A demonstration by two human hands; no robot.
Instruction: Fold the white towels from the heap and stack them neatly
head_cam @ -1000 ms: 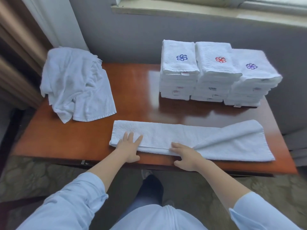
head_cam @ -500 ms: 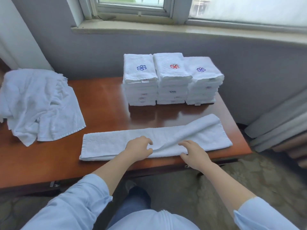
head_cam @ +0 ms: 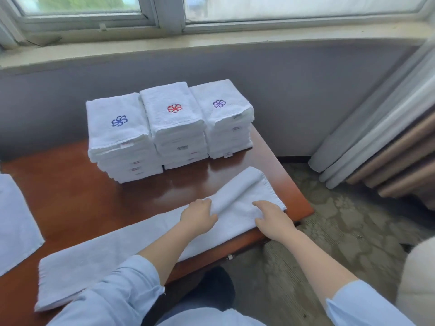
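Long white terry towel [head_cam: 113, 252] lies in a strip along the near edge of the glossy red-brown wooden table [head_cam: 70, 196], left hand [head_cam: 199, 217] curled round its raised fold, right hand [head_cam: 270, 218] flat-fingered beside it (soft, light, limp stuff, I'd judge, best taken at the corners).

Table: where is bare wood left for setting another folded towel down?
The widest bare table patch lies left of the blue-logo stack, bordered by the heap and the long towel. A narrower band runs between stacks and towel. The right end is crowded by the left hand and right hand.
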